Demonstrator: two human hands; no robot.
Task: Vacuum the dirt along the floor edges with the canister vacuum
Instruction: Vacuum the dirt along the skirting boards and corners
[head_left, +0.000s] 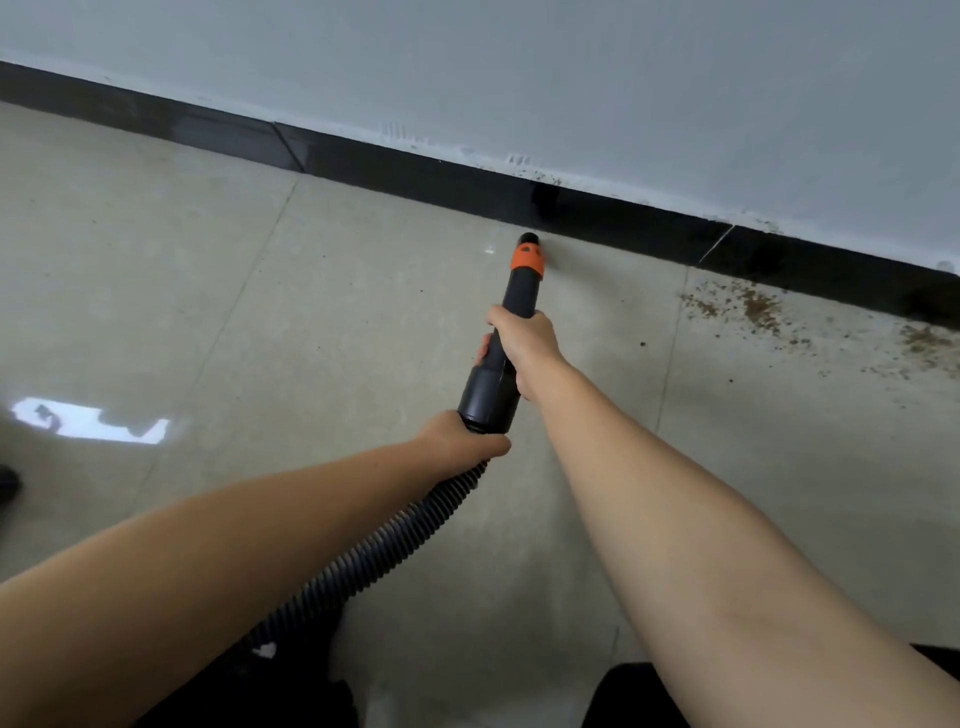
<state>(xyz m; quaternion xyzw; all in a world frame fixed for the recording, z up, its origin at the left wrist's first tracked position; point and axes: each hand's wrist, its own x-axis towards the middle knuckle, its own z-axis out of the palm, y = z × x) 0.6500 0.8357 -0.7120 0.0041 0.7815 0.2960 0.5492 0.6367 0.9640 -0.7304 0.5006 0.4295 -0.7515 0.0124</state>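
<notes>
A black vacuum nozzle (519, 291) with an orange collar points at the floor just in front of the black skirting board (415, 171). My right hand (522, 340) grips the nozzle tube at its middle. My left hand (462, 441) grips the ribbed black hose (395, 540) right where it joins the nozzle's wide end. Brown dirt (748, 309) lies scattered on the tiles to the right of the nozzle tip, along the skirting. The hose runs down and left under my left forearm. The canister itself is out of view.
Beige floor tiles (208, 291) meet a pale grey wall (519, 67) above the skirting. More dirt (927, 338) lies at the far right edge. A bright window reflection (88, 423) sits on the floor at left. Dark shapes at the bottom edge (639, 696) are near my feet.
</notes>
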